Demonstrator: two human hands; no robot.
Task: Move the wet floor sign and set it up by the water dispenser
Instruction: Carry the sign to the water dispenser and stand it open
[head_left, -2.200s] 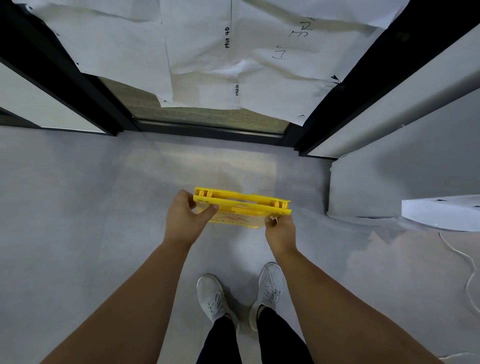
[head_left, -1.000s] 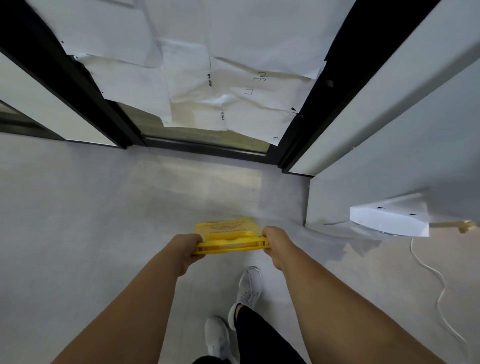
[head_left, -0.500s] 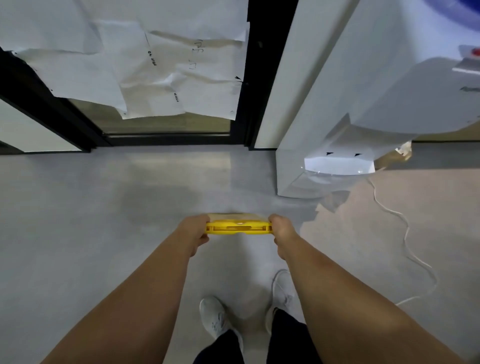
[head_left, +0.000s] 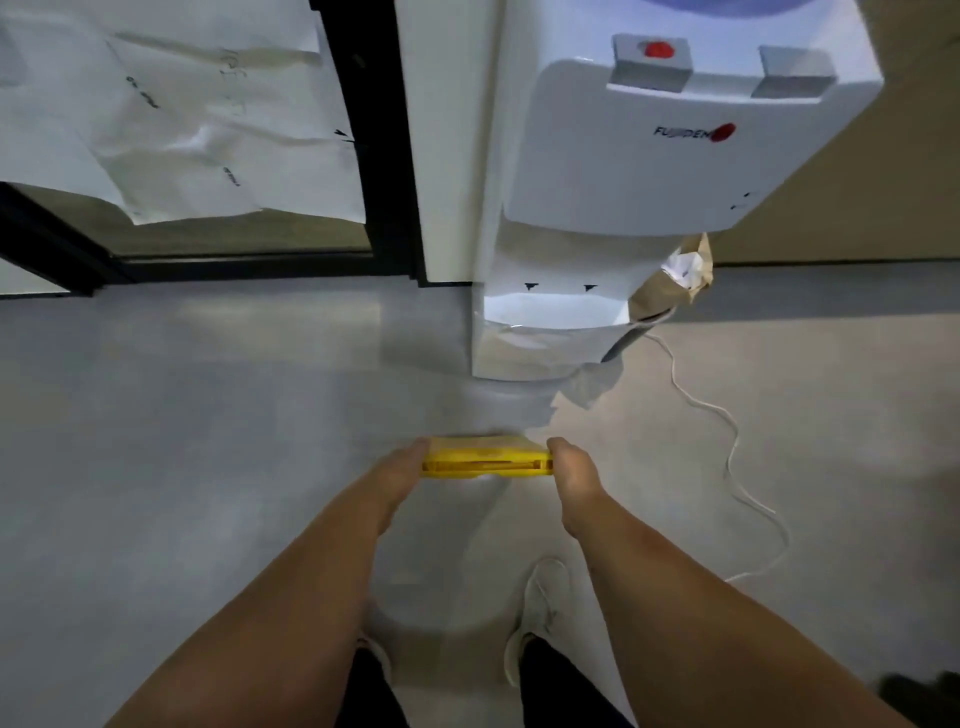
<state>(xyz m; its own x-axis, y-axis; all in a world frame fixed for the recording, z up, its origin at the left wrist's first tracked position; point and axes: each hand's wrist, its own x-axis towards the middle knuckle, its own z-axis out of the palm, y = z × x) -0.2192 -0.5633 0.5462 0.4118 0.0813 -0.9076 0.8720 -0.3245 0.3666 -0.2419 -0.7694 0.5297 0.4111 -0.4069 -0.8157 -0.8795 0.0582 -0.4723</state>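
I look straight down on the top edge of the yellow wet floor sign (head_left: 485, 462), folded flat and hanging over the grey floor. My left hand (head_left: 397, 475) grips its left end and my right hand (head_left: 571, 475) grips its right end. The panels below the top edge are hidden from this angle. The white water dispenser (head_left: 623, 171) stands just ahead, with its drip tray a short way beyond the sign.
A white power cord (head_left: 732, 457) snakes over the floor right of the dispenser. A brown paper bag (head_left: 670, 291) hangs at its right side. A black-framed glass door (head_left: 363, 130) with taped white paper is at the left. My shoes (head_left: 537, 613) are below the sign.
I have turned right and stepped from the door toward the dispenser, which now fills the upper right. The sign stays in both hands, now seen edge-on.
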